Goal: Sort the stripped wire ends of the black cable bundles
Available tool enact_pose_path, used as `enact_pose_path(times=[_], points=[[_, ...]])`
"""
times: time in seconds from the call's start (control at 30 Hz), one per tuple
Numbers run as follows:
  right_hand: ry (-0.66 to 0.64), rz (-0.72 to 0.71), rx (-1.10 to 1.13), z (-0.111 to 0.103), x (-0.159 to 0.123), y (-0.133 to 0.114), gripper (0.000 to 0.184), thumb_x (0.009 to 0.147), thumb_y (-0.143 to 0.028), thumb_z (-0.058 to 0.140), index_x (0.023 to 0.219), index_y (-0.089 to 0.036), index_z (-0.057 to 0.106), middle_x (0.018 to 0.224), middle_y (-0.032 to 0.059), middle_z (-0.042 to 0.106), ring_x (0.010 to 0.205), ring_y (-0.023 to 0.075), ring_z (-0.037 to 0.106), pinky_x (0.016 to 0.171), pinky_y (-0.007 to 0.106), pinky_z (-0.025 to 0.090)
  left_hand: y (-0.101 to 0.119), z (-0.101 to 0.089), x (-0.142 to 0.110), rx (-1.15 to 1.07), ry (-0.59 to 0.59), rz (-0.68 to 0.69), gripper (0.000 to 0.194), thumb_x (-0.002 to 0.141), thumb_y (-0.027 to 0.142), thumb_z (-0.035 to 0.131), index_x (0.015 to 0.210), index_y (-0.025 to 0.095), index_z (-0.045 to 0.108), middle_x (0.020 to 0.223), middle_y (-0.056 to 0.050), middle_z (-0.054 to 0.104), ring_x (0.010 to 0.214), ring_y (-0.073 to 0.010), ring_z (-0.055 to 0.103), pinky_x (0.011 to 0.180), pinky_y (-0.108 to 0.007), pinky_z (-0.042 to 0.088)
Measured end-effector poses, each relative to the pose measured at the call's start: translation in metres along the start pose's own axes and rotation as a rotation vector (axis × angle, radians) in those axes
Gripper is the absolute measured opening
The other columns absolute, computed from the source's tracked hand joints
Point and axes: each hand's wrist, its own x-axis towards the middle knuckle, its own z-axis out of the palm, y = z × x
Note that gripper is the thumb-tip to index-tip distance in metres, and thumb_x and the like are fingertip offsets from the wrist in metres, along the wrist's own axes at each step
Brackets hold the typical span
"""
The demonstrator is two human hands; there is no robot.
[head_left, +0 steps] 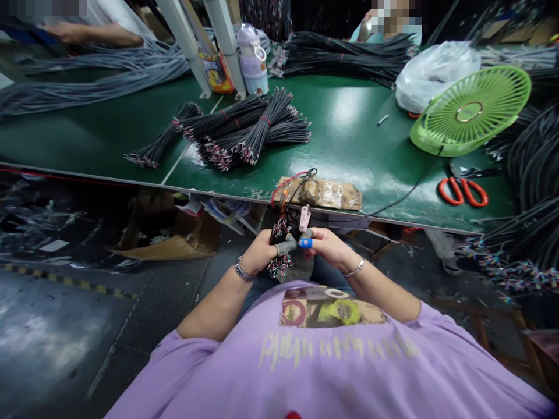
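My left hand (264, 249), with a grey cover on the thumb, is closed around a bundle of short black cables (280, 228). Red, white and black wire ends fan out above and below its grip. Beside it, my right hand (325, 243) has its fingers pinched together, with blue tape (307, 242) wrapped on one. What lies in that pinch is too small to name. Just above the right fingertips is a small pink clip-like piece (304, 217) at the table edge. A wooden board (338, 194) with a lump of brown material lies behind it, and thin red and black leads run over it.
Tied black cable bundles (244, 125) are piled on the green table (349, 128). Red-handled scissors (463, 191), a green fan (471, 110), a plastic bag (437, 73) and a lilac bottle (253, 61) stand around. A cardboard box (166, 233) sits below left. Other people work across the table.
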Motion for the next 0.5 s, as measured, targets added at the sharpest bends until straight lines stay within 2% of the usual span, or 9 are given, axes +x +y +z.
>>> enact_pose_path(times=[0.13, 0.23, 0.33, 0.4, 0.5], points=[[0.172, -0.096, -0.090, 0.003, 0.005, 0.000, 0.025, 0.061, -0.029, 0.076, 0.057, -0.015, 0.055, 0.046, -0.0050, 0.052, 0.043, 0.0051, 0.044, 0.045, 0.018, 0.036, 0.000, -0.001, 0.000, -0.012, -0.004, -0.014, 0.024, 0.065, 0.031, 0.076, 0.070, 0.011, 0.064, 0.057, 0.002, 0.058, 0.052, -0.0084, 0.049, 0.056, -0.022, 0.041], [0.287, -0.098, 0.073, 0.002, 0.012, 0.000, 0.025, 0.067, -0.032, 0.071, 0.062, -0.017, 0.053, 0.049, -0.0064, 0.052, 0.043, 0.0051, 0.043, 0.048, 0.019, 0.043, 0.000, -0.004, 0.000, -0.057, 0.015, -0.020, 0.025, 0.065, 0.031, 0.076, 0.072, 0.010, 0.065, 0.053, 0.002, 0.057, 0.049, -0.0082, 0.050, 0.054, -0.022, 0.040], [0.177, 0.019, 0.317, -0.001, 0.019, -0.002, 0.031, 0.079, -0.049, 0.059, 0.078, -0.018, 0.057, 0.061, -0.0030, 0.059, 0.047, 0.0071, 0.048, 0.054, 0.024, 0.051, 0.002, -0.007, 0.000, -0.134, 0.046, -0.017, 0.028, 0.065, 0.032, 0.076, 0.077, 0.010, 0.065, 0.051, 0.002, 0.057, 0.044, -0.0078, 0.049, 0.047, -0.021, 0.038], [0.086, 0.069, 0.381, -0.002, 0.024, -0.004, 0.039, 0.084, -0.056, 0.051, 0.084, -0.018, 0.059, 0.072, 0.0009, 0.065, 0.051, 0.0085, 0.053, 0.055, 0.025, 0.052, 0.004, -0.007, 0.001, -0.170, 0.057, -0.025, 0.029, 0.064, 0.033, 0.076, 0.078, 0.010, 0.064, 0.050, 0.002, 0.056, 0.040, -0.0078, 0.049, 0.042, -0.020, 0.037], [0.095, 0.027, 0.393, -0.002, 0.030, -0.007, 0.042, 0.085, -0.058, 0.049, 0.084, -0.018, 0.060, 0.076, 0.0019, 0.067, 0.056, 0.0095, 0.058, 0.055, 0.024, 0.052, 0.007, -0.005, 0.005, -0.207, 0.073, -0.030, 0.031, 0.061, 0.035, 0.077, 0.075, 0.011, 0.062, 0.049, 0.002, 0.055, 0.037, -0.0086, 0.049, 0.038, -0.020, 0.036]])
